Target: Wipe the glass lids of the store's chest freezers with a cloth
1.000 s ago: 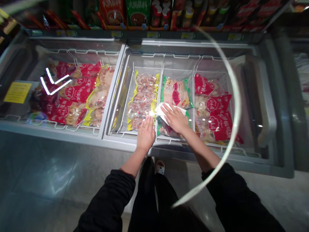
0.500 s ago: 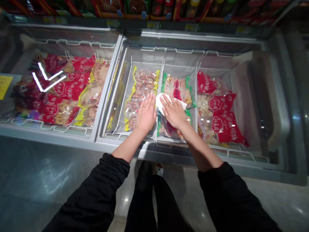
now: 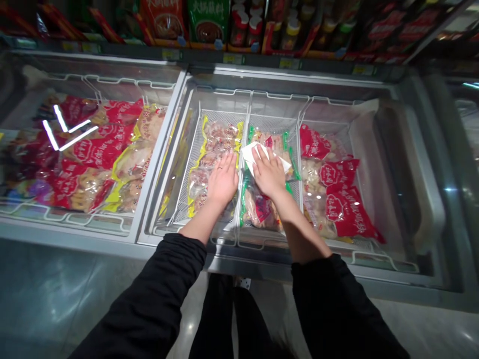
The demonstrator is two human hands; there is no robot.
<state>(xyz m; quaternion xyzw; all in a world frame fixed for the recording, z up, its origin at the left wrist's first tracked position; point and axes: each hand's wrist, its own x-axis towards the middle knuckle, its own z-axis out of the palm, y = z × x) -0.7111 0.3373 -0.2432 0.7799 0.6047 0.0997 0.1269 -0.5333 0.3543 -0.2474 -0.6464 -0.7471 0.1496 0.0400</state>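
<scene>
A folded white cloth [image 3: 249,153], paper or fabric I cannot tell, lies on the clear lid of a chest freezer [image 3: 138,239]. My right hand [image 3: 267,172] presses flat on it, fingers slightly spread, pinning it to the lid. To its left, my left hand [image 3: 223,180] rests palm down on the lid, fingers stretched out and nothing held, a ring on one finger. Under the lid, beneath my left hand, are yellow-edged food packs [image 3: 220,134]. Green-edged packs [image 3: 256,207] lie below my right hand.
Red bags [image 3: 346,212] fill the compartment at right, beside white wire dividers [image 3: 245,134]. More red bags [image 3: 93,149] lie in the left section. Behind the freezer, shelves hold jars [image 3: 292,30] and boxed sauces [image 3: 207,22]. My legs stand against the front edge.
The view has tilted up, showing more of the shelves. My right hand and the cloth have shifted slightly away from me over the lid. My left hand stays nearly in place.
</scene>
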